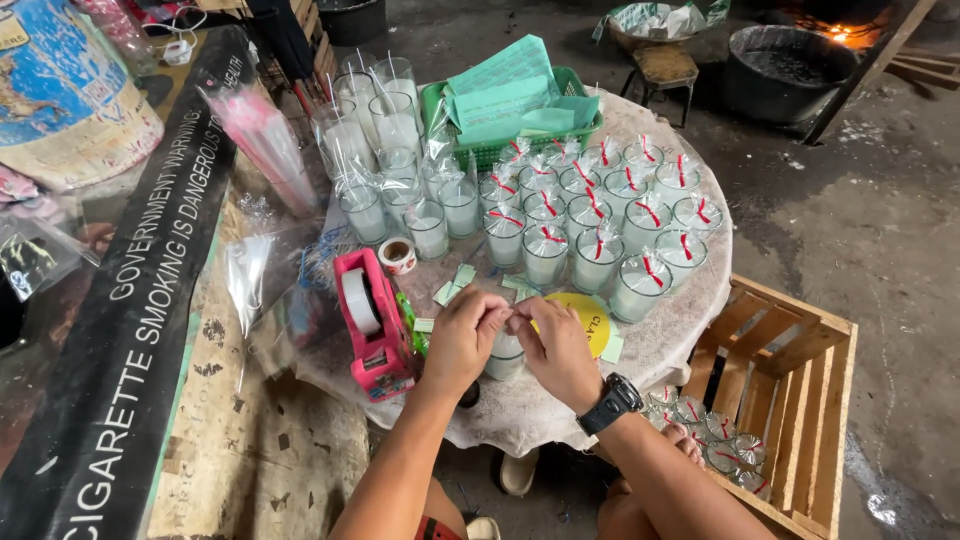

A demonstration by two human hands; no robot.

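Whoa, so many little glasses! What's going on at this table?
A person sits at a cloth-covered round table, both hands over one wrapped candle glass. The left hand and right hand pinch the top of its clear wrap together. A pink tape dispenser stands beside them. Finished glasses tied with red crowd the table; more lie in a wooden crate.

Pink tape dispenser, green basket, red-tied white candles.

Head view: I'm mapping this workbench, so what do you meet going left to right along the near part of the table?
Pink tape dispenser → left hand → candle glass between the hands → right hand → wooden crate.
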